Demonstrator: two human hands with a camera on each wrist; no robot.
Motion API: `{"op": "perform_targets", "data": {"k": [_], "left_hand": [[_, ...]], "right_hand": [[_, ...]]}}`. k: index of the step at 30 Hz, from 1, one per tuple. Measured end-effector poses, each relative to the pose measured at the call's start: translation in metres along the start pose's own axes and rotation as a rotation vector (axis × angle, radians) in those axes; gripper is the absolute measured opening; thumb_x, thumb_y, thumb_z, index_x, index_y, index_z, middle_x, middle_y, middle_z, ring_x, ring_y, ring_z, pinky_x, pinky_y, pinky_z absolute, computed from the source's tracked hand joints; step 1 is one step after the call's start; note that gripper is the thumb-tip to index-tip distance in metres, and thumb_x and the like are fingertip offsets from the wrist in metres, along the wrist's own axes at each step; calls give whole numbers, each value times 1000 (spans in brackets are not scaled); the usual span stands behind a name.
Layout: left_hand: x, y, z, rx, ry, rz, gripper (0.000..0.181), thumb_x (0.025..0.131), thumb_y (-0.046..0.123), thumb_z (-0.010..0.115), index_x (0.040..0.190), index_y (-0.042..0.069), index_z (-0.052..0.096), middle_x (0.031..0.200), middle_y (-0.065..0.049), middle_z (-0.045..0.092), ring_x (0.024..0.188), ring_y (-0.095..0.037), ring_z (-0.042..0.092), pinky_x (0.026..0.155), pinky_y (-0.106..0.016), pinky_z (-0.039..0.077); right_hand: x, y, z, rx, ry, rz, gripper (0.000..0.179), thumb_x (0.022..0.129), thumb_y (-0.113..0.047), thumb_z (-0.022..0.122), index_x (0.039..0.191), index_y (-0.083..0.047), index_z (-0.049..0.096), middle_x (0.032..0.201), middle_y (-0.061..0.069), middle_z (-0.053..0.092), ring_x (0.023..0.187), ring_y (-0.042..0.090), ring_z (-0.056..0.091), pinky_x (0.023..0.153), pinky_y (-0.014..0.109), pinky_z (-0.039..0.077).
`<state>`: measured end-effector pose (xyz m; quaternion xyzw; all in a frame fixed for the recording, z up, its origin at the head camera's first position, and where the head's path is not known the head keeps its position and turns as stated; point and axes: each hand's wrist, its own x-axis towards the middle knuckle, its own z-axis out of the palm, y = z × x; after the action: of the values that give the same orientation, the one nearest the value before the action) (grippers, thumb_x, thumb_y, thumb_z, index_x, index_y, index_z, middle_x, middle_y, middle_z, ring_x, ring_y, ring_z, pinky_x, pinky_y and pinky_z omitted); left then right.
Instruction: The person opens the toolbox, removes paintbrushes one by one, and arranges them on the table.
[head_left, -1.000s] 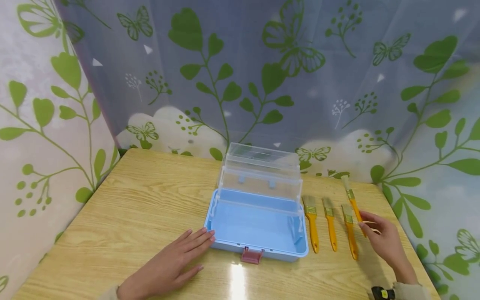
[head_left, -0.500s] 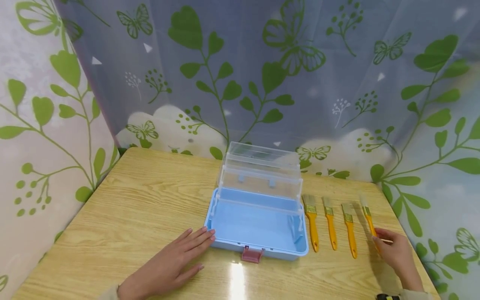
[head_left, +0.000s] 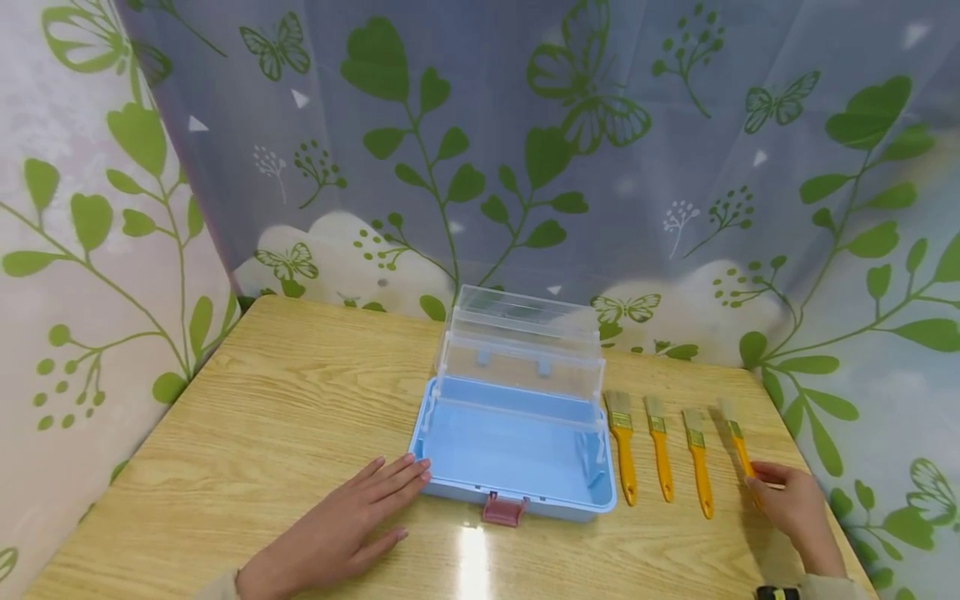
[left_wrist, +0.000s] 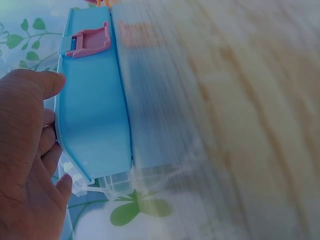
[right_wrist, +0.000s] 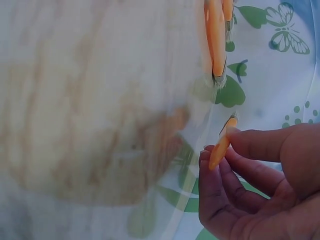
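A light blue plastic box (head_left: 517, 454) stands on the table with its clear lid (head_left: 525, 317) raised at the back and a pink latch (head_left: 503, 510) at the front. My left hand (head_left: 341, 521) rests with straight fingers at the box's front left corner. At the right, my right hand (head_left: 791, 504) pinches a paintbrush (head_left: 741, 454) by its orange handle, thumb against fingertips, bristles pointing away from me. The right wrist view shows the handle end of that paintbrush (right_wrist: 220, 150) between thumb and fingers. The bristles overlap the tabletop in the head view.
Three more paintbrushes lie side by side between box and right hand: a wide paintbrush (head_left: 622, 442), a narrower paintbrush (head_left: 659, 446) and another paintbrush (head_left: 698, 458). The wooden table (head_left: 300, 400) meets patterned cloth (head_left: 510, 167) at the back and sides.
My right hand has moved right and a little nearer to me with the paintbrush, which now lies beside the row of others. The left hand has stayed put.
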<state>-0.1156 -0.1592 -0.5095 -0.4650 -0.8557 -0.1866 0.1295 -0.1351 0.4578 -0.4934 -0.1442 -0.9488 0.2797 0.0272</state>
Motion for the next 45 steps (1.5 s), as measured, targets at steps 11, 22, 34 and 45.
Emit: {"op": "perform_targets", "data": {"k": [11,22,34,45], "left_hand": [[2,0,1,4,-3,3,69,100,24,66,159,7,35,164,-8,37,150,-26,36,128,-25,0],[1,1,2,-7,6,-1,70,99,25,66,159,8,35,164,-6,36,150,-26,37,128,-25,0],[2,0,2,17,11,0,70,99,25,67,159,7,36,164,-6,37,149,-26,38,128,-26,1],[4,-4,4,28,9,-21,71,99,25,67,160,8,33,165,-6,35,150,-25,35,128,-26,0]], "right_hand": [[7,-1,0,-51,-41,-32,37,91,-6,68,115,22,63,93,29,73,78,28,73,60,24,56],[6,1,-1,-99,-82,-14,39,88,-8,72,110,23,64,95,30,72,81,37,70,61,30,55],[7,-2,0,-72,-122,48,42,87,-10,74,110,23,63,95,31,69,81,35,70,60,30,55],[10,-9,-1,-81,-151,37,49,89,-14,74,116,24,58,99,32,68,90,43,67,65,34,57]]}}
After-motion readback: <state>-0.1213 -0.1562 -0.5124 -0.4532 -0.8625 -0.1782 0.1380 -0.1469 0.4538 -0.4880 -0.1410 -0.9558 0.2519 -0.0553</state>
